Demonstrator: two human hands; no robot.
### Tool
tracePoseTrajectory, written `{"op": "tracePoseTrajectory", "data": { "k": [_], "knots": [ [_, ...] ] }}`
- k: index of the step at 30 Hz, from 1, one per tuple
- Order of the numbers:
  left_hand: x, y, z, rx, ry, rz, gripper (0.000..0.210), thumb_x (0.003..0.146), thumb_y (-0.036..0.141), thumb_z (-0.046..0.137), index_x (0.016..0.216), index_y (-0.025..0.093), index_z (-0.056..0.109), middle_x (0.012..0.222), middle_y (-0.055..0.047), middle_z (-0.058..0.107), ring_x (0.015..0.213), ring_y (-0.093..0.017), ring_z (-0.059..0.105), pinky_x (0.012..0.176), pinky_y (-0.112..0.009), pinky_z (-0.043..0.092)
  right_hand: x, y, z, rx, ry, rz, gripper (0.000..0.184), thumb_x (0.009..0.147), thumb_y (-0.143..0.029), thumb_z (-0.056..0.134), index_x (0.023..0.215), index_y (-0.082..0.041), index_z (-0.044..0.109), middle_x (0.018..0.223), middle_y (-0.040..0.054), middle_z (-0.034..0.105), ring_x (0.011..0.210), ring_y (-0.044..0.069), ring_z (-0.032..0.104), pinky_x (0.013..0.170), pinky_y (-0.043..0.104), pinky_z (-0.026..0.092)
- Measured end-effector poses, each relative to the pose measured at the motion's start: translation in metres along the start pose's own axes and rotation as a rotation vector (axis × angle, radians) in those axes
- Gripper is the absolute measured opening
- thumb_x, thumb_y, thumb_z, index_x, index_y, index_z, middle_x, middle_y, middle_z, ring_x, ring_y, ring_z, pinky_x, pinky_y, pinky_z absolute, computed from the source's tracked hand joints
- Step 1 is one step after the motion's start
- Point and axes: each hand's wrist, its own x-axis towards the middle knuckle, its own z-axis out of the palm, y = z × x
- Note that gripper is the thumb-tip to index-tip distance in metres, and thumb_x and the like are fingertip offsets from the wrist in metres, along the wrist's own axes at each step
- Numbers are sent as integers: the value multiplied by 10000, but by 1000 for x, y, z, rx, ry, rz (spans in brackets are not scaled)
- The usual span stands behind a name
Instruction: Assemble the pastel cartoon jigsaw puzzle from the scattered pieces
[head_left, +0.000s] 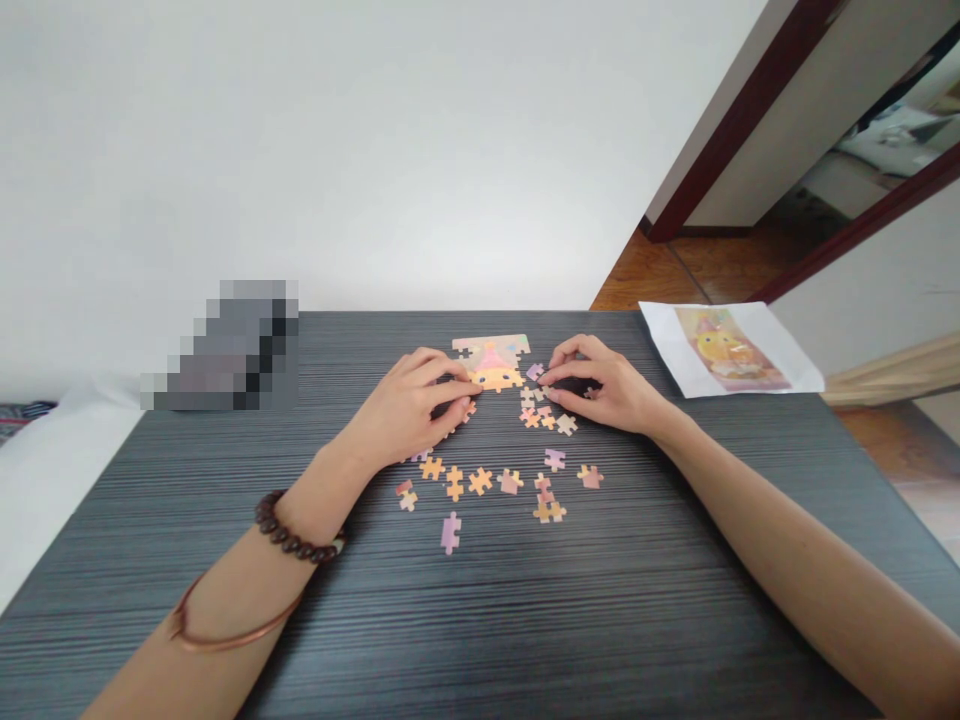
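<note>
- Left forearm, wearing a dark beaded bracelet and a copper-coloured bangle, lies nearest the camera.
- A joined jigsaw section sits at the far side of the surface, between the hands; its pink top and part of a yellow face with eyes are together.
- Loose jigsaw pieces lie scattered below it and to its right, so the lower part appears unbuilt.
- The left hand has its fingers bent, tips at the section's left edge.
- The right hand curls its fingers, barely parted, by loose pieces; whether either hand grips one, I cannot tell.
- A printed sheet lies far right; a pixelated patch hides something far left.
- Beyond are a white wall and wooden floor.
</note>
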Motion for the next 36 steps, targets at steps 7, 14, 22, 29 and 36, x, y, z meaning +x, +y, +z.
{"op": "tracePoseTrajectory", "data": {
  "k": [7, 14, 22, 29, 36],
  "knots": [
    [1, 1, -1, -1, -8, -6, 230, 979, 223, 542, 1054, 199, 758, 1042, -69, 725, 1006, -225, 575, 922, -403, 512, 1, 0, 0, -2, -3, 23, 86, 890, -289, 692, 914, -235, 755, 1034, 72, 662, 1000, 229, 633, 918, 432, 514],
    [1, 1, -1, 7, -22, -16, 227, 987, 198, 520, 1064, 177, 732, 1067, -66, 727, 1014, -225, 582, 933, -403, 507, 1, 0, 3, -43, 16, -29, 151, 958, -286, 619, 953, -227, 758, 1001, 77, 698, 964, 215, 649, 879, 409, 526],
    [1, 2, -2, 38, 99, 52, 155, 979, 305, 623, 956, 203, 737, 979, -39, 756, 971, -199, 636, 873, -358, 497, 1, -22, 10, -256, 68, -143, 153, 988, -244, 565, 986, -259, 718, 1032, 67, 708, 964, 221, 643, 883, 409, 508],
    [2, 14, 3, -177, 107, -37, 273, 935, 444, 660, 989, 187, 736, 938, -50, 749, 986, -193, 651, 902, -353, 524, 5, -42, 19, -295, 11, -241, 218, 1015, -204, 492, 964, -209, 703, 842, 63, 719, 768, 198, 644, 697, 341, 514],
    [3, 17, 4, -264, 107, -72, 250, 916, 436, 687, 975, 199, 742, 904, -32, 754, 956, -182, 665, 896, -341, 533, 6, -45, 26, -165, 72, -289, 188, 996, -173, 536, 1032, -205, 717, 984, 62, 778, 883, 195, 717, 800, 358, 591]
  ]
}}
